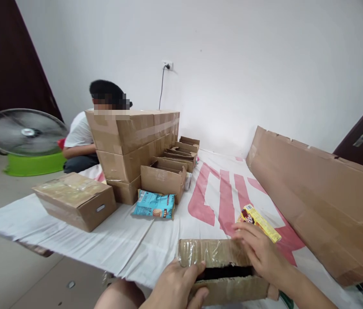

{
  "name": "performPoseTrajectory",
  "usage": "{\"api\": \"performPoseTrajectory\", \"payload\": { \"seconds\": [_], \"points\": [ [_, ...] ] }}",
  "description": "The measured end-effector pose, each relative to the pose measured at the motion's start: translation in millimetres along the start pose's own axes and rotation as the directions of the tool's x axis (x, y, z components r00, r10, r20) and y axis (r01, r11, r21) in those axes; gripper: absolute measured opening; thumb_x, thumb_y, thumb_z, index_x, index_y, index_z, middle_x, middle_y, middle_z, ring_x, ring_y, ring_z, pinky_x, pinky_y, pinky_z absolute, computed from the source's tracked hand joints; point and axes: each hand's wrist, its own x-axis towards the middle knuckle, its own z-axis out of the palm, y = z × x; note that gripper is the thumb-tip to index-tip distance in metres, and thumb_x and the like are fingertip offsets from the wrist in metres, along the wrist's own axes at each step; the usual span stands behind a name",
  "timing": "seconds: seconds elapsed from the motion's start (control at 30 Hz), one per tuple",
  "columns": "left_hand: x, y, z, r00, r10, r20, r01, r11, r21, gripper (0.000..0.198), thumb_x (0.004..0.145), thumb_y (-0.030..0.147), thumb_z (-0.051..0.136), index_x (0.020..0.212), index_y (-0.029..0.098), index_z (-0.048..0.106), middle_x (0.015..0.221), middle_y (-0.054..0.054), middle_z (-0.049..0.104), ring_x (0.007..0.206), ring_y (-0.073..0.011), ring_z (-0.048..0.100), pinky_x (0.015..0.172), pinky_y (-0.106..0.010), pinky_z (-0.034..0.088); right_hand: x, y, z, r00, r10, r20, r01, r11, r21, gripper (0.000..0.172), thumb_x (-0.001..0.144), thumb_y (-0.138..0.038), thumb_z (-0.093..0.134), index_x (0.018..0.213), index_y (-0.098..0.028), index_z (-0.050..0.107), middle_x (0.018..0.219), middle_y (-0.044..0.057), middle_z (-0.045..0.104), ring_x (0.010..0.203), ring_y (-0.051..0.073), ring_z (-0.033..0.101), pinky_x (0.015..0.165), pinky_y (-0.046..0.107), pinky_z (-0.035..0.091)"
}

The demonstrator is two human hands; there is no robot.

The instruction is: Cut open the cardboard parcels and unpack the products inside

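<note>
A small cardboard box [233, 292] with clear tape on it lies in front of me at the bottom of the view. A dark gap shows between its two top flaps. My left hand [181, 281] grips the box's left end, with the thumb and a finger at either side of the gap. Over the right end rests my right hand [258, 249], its fingers stretched out along the far flap [210, 252]. Just beyond the right hand lies a yellow snack box [261, 223]. The inside of the cardboard box is too dark to make out.
A blue snack packet [155, 204] lies before a row of open cardboard trays [164, 174]. Left of them are stacked closed cartons [136, 133] and a single carton [75, 197]. Behind sits another person [80, 133] by a fan [25, 131]. A tall cardboard panel [323, 201] stands right.
</note>
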Motion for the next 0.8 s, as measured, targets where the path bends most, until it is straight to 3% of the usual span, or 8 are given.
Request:
{"api": "performPoseTrajectory", "payload": {
  "seconds": [0.07,0.17,0.23,0.43,0.5,0.6,0.73,0.8],
  "points": [
    [0.2,1.3,-1.7,1.000,0.003,0.022,-0.003,1.000,0.003,0.037,0.077,0.022,0.053,0.115,0.018,0.055,0.079,-0.005,0.075,0.063,-0.0222,0.068,0.062,-0.032,0.054,-0.8,4.4,2.1,0.990,-0.025,-0.138,0.041,0.993,0.111,0.032,0.086,-0.004,0.032,0.093,-0.023,0.058,0.107,0.007,0.062,0.099,0.018,0.059,0.083,0.033,0.046],
    [5.3,8.1,-15.1,0.994,-0.019,0.108,0.021,1.000,-0.021,0.038,0.079,0.019,0.055,0.117,0.017,0.054,0.090,-0.006,0.077,0.073,-0.0235,0.071,0.069,-0.035,0.056,-1.3,9.4,6.3,0.976,-0.016,-0.215,0.065,0.973,0.220,0.028,0.083,-0.003,0.032,0.072,-0.023,0.048,0.072,-0.001,0.055,0.068,0.013,0.054,0.062,0.025,0.042],
    [9.0,13.0,-24.6,0.987,-0.038,0.157,0.043,0.999,-0.030,0.039,0.079,0.017,0.057,0.118,0.016,0.053,0.095,-0.007,0.077,0.077,-0.0242,0.072,0.072,-0.036,0.057,0.2,7.7,7.3,0.988,-0.004,-0.153,0.036,0.977,0.209,0.025,0.081,-0.004,0.033,0.067,-0.023,0.043,0.064,-0.003,0.049,0.060,0.013,0.049,0.057,0.025,0.038],
    [12.0,16.9,-29.7,0.984,-0.041,0.172,0.047,0.999,-0.028,0.039,0.077,0.017,0.060,0.116,0.016,0.055,0.091,-0.007,0.077,0.077,-0.0247,0.072,0.071,-0.036,0.057,9.7,-14.9,1.7,0.994,0.077,0.078,-0.085,0.991,0.100,0.014,0.088,-0.016,0.040,0.081,-0.022,0.050,0.072,-0.001,0.056,0.064,0.015,0.053,0.060,0.028,0.038],
    [12.1,16.0,-27.8,0.986,-0.031,0.162,0.036,0.999,-0.026,0.039,0.076,0.016,0.061,0.115,0.016,0.055,0.090,-0.007,0.077,0.075,-0.0247,0.072,0.068,-0.035,0.057,11.7,-17.7,1.4,0.992,0.095,0.089,-0.102,0.992,0.076,0.014,0.088,-0.015,0.042,0.092,-0.022,0.053,0.081,0.001,0.061,0.072,0.016,0.057,0.065,0.029,0.041],
    [11.6,14.1,-25.1,0.988,-0.005,0.154,0.010,1.000,-0.028,0.038,0.077,0.016,0.060,0.114,0.014,0.054,0.087,-0.006,0.077,0.069,-0.0237,0.072,0.065,-0.035,0.056,11.9,-13.2,3.3,0.997,0.030,0.074,-0.038,0.994,0.102,0.031,0.078,-0.002,0.037,0.092,-0.022,0.055,0.097,0.004,0.064,0.090,0.018,0.059,0.077,0.031,0.043],
    [6.1,10.8,-18.9,0.990,0.019,0.137,-0.014,0.999,-0.041,0.035,0.079,0.017,0.058,0.113,0.015,0.054,0.085,-0.005,0.076,0.068,-0.0228,0.073,0.069,-0.036,0.056,12.0,-3.7,5.4,0.994,0.097,0.042,-0.101,0.989,0.110,0.025,0.074,-0.002,0.034,0.068,-0.022,0.047,0.068,-0.001,0.057,0.065,0.015,0.054,0.061,0.027,0.039],
    [1.9,8.8,-14.3,0.992,0.011,0.129,-0.008,1.000,-0.027,0.035,0.078,0.018,0.059,0.113,0.017,0.053,0.086,-0.004,0.076,0.069,-0.0229,0.073,0.071,-0.037,0.056,14.7,-2.1,4.8,0.990,0.139,0.040,-0.141,0.987,0.077,0.023,0.076,-0.004,0.034,0.066,-0.022,0.045,0.065,-0.001,0.055,0.061,0.015,0.051,0.059,0.027,0.037]
  ]
}}
